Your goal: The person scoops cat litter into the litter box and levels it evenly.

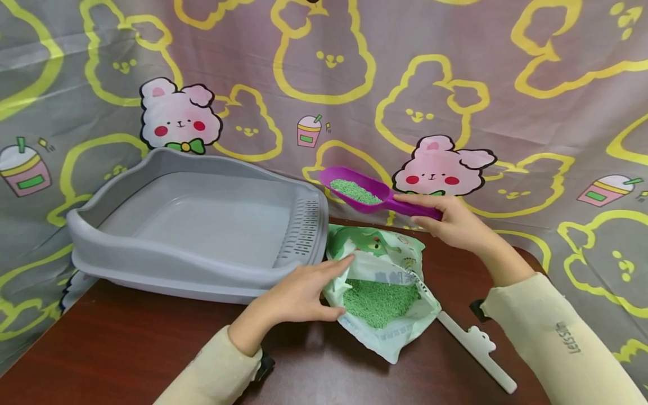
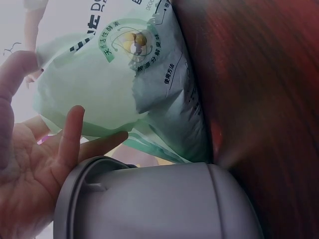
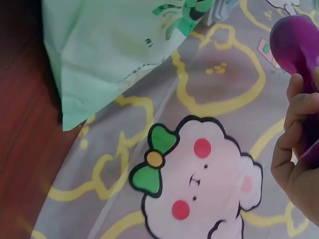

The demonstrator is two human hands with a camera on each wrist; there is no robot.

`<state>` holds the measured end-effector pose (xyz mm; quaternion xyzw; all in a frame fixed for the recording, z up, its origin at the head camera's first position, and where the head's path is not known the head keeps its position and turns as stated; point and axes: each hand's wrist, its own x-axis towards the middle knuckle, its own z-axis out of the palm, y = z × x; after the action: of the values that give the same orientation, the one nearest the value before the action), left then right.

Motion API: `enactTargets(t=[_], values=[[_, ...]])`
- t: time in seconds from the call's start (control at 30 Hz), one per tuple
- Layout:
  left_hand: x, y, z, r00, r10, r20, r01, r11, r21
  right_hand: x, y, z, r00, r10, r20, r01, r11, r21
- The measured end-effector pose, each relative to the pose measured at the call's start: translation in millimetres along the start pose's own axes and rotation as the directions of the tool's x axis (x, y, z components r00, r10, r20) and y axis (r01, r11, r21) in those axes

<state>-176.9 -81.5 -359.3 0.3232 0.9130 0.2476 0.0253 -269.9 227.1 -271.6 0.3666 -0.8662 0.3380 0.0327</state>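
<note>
My right hand [image 1: 458, 222] grips the handle of a purple scoop [image 1: 364, 205], raised above the back of the bag. Green litter pellets [image 1: 354, 191] lie in its bowl. In the right wrist view, curled fingers [image 3: 297, 107] wrap the scoop's handle. The opened pale green litter bag [image 1: 379, 337] stands on the table, with more green pellets [image 1: 379, 301] inside. Beside its left edge is my left hand [image 1: 304, 292], thumb and fingers spread at the bag's opening. The left wrist view has these extended fingers [image 2: 75, 129] next to the bag's side.
A large grey litter tray [image 1: 197, 261] with a slotted step occupies the left, close to the bag. To the bag's right lies a long white clip [image 1: 476, 349] with a cloud-shaped tab. Behind the brown table [image 1: 167, 337] hangs a rabbit-patterned cloth [image 1: 349, 121].
</note>
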Motion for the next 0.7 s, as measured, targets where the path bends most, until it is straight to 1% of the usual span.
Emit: enactTargets(t=[0.17, 0.23, 0.43, 0.57, 0.7], values=[[0.2, 0.4, -0.5, 1.0, 0.002, -0.002, -0.002, 1.0, 0.006, 25.3, -2.3, 6.0, 0.996, -0.009, 0.093, 0.005, 0.999, 0.035], [0.6, 0.2, 0.1, 1.0, 0.007, -0.002, -0.007, 1.0, 0.01, 34.3, -3.5, 9.1, 0.993, -0.007, 0.117, 0.005, 1.0, 0.021], [0.7, -0.1, 0.4, 1.0, 0.013, -0.001, -0.013, 1.0, 0.014, 61.2, -9.8, 18.7, 0.985, 0.04, 0.169, -0.034, 0.999, -0.035], [0.6, -0.2, -0.4, 1.0, 0.009, -0.005, -0.009, 1.0, 0.015, 77.5, -12.8, 25.2, 0.979, 0.041, 0.201, -0.037, 0.999, -0.025], [0.6, -1.1, 1.0, 1.0, 0.014, -0.003, -0.014, 1.0, 0.022, 89.4, -15.1, 32.4, 0.97, 0.061, 0.234, -0.067, 0.998, 0.018]])
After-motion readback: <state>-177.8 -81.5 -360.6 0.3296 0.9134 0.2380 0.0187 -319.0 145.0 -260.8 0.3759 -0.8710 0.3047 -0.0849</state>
